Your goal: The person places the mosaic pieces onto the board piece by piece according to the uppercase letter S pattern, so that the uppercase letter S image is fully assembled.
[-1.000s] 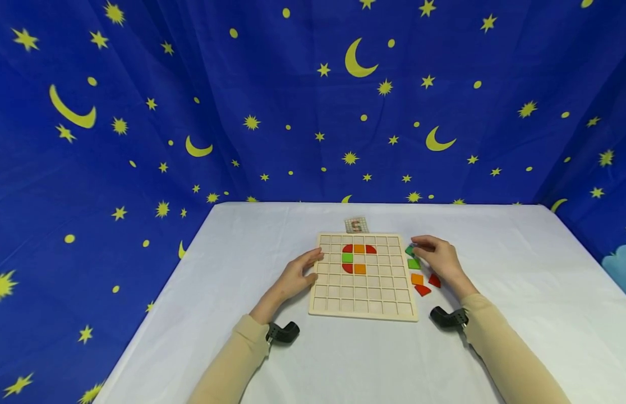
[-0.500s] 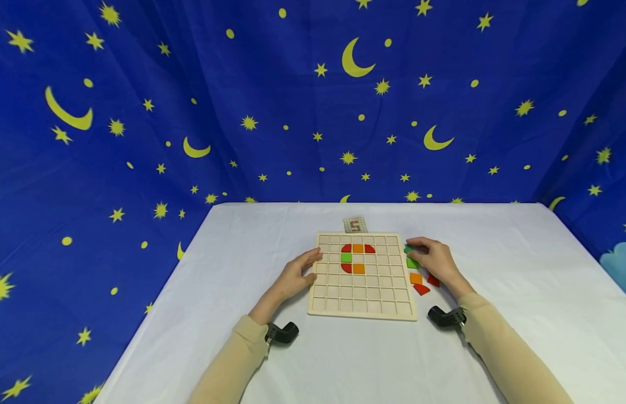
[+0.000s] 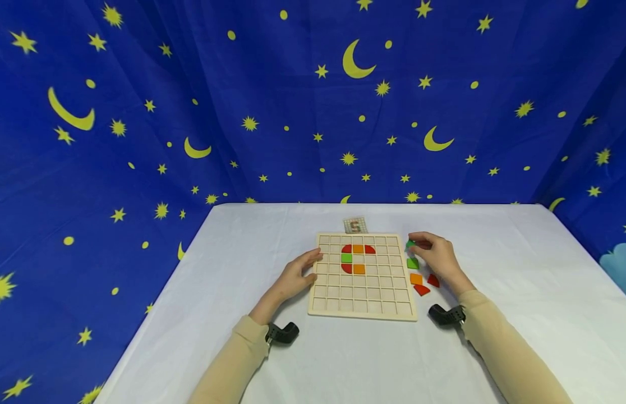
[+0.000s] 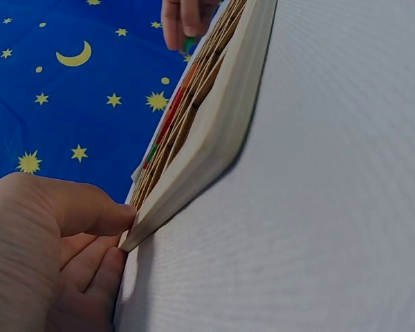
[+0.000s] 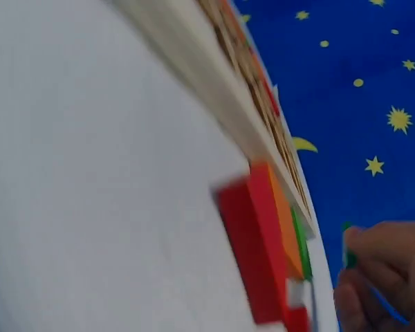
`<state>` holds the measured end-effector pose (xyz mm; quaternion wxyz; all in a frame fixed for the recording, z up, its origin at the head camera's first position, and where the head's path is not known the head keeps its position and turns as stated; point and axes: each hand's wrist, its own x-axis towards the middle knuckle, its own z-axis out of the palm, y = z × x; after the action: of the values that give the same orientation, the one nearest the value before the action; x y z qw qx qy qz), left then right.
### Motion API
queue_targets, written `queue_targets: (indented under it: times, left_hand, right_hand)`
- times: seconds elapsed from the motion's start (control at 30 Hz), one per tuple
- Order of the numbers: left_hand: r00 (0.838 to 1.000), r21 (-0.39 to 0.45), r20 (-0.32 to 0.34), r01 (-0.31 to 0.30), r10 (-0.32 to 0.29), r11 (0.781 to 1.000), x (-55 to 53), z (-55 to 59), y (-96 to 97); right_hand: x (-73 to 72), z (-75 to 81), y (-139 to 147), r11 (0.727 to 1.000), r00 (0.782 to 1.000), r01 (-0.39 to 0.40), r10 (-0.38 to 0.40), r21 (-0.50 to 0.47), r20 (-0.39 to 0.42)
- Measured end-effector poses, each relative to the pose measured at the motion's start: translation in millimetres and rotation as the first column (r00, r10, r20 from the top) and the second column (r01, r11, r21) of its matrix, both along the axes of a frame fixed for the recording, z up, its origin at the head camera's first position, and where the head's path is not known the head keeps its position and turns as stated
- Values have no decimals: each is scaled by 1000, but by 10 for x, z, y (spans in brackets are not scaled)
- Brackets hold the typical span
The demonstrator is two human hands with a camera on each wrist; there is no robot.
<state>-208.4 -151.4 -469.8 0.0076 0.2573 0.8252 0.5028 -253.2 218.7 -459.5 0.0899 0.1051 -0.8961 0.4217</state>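
A square wooden grid board (image 3: 363, 289) lies on the table, with red, orange and green tiles set in some of its cells. My left hand (image 3: 295, 275) rests at the board's left edge, thumb and fingers spread apart along the rim. In the left wrist view the thumb (image 4: 100, 211) touches that rim. My right hand (image 3: 438, 255) is just off the board's right side, pinching a small green tile (image 5: 350, 259) between thumb and fingertips; fingers cover part of it. Below that hand lie a green square tile (image 3: 413, 264), an orange square tile (image 3: 416, 279) and red curved tiles (image 3: 422, 290).
A small card (image 3: 355, 225) with a gridded pattern shaped like an S or 5 lies behind the board's far edge. White cloth covers the table (image 3: 363, 359). A blue curtain (image 3: 293, 101) with stars and moons hangs behind it. Black wrist mounts (image 3: 282, 333) stick out inward from both sleeves.
My right hand has closed on the green tile and shifted slightly away from the green square, which now shows fully. My left hand stays at the board's edge.
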Motion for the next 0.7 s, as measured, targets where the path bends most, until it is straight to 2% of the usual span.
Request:
queue_targets:
  times: [0.2,0.4,0.6,0.63,0.7]
  left_hand:
    - [1000,-7,5,-9,9,1000,7,-2,1]
    - [1000,-5,4,-6,6,1000,20,23,2]
    - [1000,-11,-2,-6,6,1000,18,33,12]
    - [1000,-12,0,-1,1,1000,44,83,19]
    - [1000,-10,-4,12,-12,1000,98,173,31]
  right_hand:
    - [56,196,-18,998,1000,-2,2,-66,0]
    - [107,260,-113,988,1000,-13,17,-153,21]
    - [223,328,-279,982,994,-105,105,-154,-8]
    - [286,390,-330,980,992,-129,129,-150,-13]
    - [338,405,-401,975,987,-157,157,-155,-14]
